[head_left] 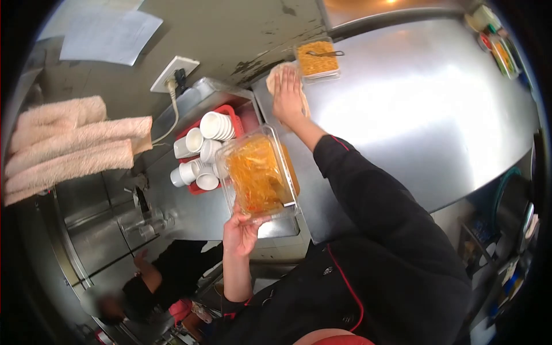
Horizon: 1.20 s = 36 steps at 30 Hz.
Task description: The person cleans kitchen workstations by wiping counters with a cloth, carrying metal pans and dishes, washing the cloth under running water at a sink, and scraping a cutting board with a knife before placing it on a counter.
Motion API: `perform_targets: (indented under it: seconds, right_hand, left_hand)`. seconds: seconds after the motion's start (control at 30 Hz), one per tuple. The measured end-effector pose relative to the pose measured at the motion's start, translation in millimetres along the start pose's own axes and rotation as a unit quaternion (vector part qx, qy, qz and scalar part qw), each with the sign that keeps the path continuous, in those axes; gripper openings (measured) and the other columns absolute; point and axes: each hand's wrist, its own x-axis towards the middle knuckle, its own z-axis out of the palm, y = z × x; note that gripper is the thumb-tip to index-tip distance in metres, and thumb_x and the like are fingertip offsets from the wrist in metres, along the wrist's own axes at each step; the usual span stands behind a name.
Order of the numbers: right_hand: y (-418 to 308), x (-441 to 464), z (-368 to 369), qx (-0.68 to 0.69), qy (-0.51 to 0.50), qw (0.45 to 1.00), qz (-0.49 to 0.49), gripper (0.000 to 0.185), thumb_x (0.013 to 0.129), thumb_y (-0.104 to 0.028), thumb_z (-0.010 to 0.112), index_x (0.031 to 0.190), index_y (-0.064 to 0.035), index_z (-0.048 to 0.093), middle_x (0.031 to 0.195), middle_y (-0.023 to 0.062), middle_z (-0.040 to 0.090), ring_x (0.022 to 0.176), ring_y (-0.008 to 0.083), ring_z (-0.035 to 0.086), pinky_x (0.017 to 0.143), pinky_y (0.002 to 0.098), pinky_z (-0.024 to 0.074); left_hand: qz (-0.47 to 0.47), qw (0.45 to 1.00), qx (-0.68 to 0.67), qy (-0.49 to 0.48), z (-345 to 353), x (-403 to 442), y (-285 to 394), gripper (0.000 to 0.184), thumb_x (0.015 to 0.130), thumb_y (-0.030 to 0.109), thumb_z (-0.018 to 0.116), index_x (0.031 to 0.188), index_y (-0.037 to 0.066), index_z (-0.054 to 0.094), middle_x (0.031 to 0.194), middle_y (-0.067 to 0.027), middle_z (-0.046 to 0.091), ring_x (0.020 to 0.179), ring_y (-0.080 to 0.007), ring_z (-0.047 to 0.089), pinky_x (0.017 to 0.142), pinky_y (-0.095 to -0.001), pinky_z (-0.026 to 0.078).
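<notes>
My left hand (241, 234) grips the near end of a clear plastic container (256, 175) with orange food under its clear cover, held up over the counter. Farther off, my right hand (288, 98) presses a pale cloth (276, 77) on the steel counter, close to the wall. Its fingers are together on top of the cloth. Just right of the cloth sits a clear tub (318, 59) of orange-yellow crumbly food, with a dark spoon lying across it.
A red basket (237, 122) of white cups stands left of the container. Folded towels (80, 144) are at the far left, a wall outlet (174, 73) above. More food containers (503, 54) sit at upper right. Another person (167, 273) is at lower left.
</notes>
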Motion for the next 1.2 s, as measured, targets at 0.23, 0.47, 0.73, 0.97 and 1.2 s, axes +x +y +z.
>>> perform_targets:
  seconds: [0.23,0.47,0.73,0.97,1.2]
  right_hand:
    - [36,37,41,0.076,-0.102,0.931,-0.343,0.046,0.083,-0.014,0.041,0.129,-0.0187,0.043,0.137,0.0020,0.037,0.127,0.0220,0.033,0.101,0.0391,0.0316]
    - [15,7,13,0.049,-0.140,0.942,-0.300,0.051,0.080,-0.009,0.044,0.130,-0.0176,0.043,0.140,0.0056,0.034,0.128,0.0218,0.032,0.098,0.0369,0.0316]
    - [44,-205,-115,0.041,-0.380,0.831,-0.405,0.042,0.082,-0.014,0.045,0.124,-0.0114,0.049,0.130,0.0069,0.044,0.124,0.0250,0.036,0.104,0.0340,0.0286]
    - [76,-133,-75,0.095,-0.195,0.921,-0.323,0.051,0.078,-0.008,0.041,0.128,-0.0140,0.045,0.138,0.0039,0.037,0.127,0.0216,0.034,0.105,0.0347,0.0258]
    - [59,-260,-83,0.227,-0.266,0.858,-0.377,0.037,0.076,-0.016,0.047,0.111,-0.0138,0.060,0.131,0.0019,0.045,0.124,0.0213,0.037,0.101,0.0395,0.0302]
  left_hand:
    - [0.038,0.997,-0.057,0.025,-25,-36,-17,0.069,0.072,-0.003,0.040,0.137,0.012,0.021,0.129,-0.0214,0.039,0.098,-0.0417,0.056,0.076,-0.0402,0.057]
    - [0.078,0.997,-0.021,0.016,-25,-25,-22,0.065,0.074,-0.002,0.039,0.135,0.011,0.023,0.128,-0.0209,0.041,0.104,-0.0391,0.054,0.081,-0.0441,0.054]
    - [0.050,0.996,0.050,-0.059,-4,68,-13,0.060,0.073,0.000,0.045,0.131,0.005,0.033,0.125,-0.0165,0.046,0.107,-0.0333,0.053,0.087,-0.0474,0.048]
    - [-0.033,0.990,-0.006,-0.137,17,202,-7,0.047,0.076,0.000,0.039,0.117,-0.021,0.030,0.120,-0.0344,0.042,0.102,-0.0479,0.051,0.085,-0.0374,0.053]
    - [-0.022,0.988,-0.059,-0.143,22,263,-5,0.056,0.076,0.003,0.032,0.120,-0.025,0.012,0.125,-0.0488,0.015,0.116,-0.0505,0.037,0.083,-0.0372,0.054]
